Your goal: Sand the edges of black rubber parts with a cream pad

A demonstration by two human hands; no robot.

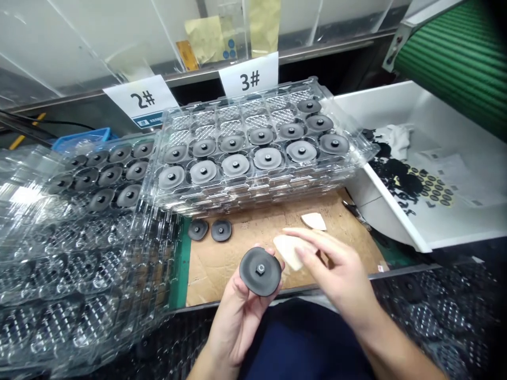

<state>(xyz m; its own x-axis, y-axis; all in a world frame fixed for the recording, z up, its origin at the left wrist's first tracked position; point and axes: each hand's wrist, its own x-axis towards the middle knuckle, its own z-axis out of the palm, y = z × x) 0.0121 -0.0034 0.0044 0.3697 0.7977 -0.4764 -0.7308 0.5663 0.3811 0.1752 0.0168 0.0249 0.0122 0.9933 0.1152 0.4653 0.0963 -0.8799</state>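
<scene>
At the far left lies a heap of clear plastic trays [75, 264], mostly bare of parts in the near rows, with dark round discs [106, 177] seated in the far pockets. Behind them stands a white sign marked 2# [142, 100]. To its right a second sign reads 3# [249, 78], and in front of it a stack of clear trays [257, 153] holds more grey discs [237, 164] in its near rows.

Near that stack, 2 loose discs [209, 230] lie side by side on a sheet of brown cardboard [245, 221].

The left hand [237, 311] is raised near the body, thumb and fingertips pinching the rim of a black disc [260, 271] with a small hub at its centre, its face turned upward.

Just right of it, the right hand [336, 269] is held with fingers stretched out toward the left, lying over a pale flat piece [289, 249]; whether it grips the piece cannot be told. Another pale piece [313, 220] lies on the cardboard farther off.

At the far right sits a white bin [420, 116] with black scraps, below a green ribbed belt [455, 58].
</scene>
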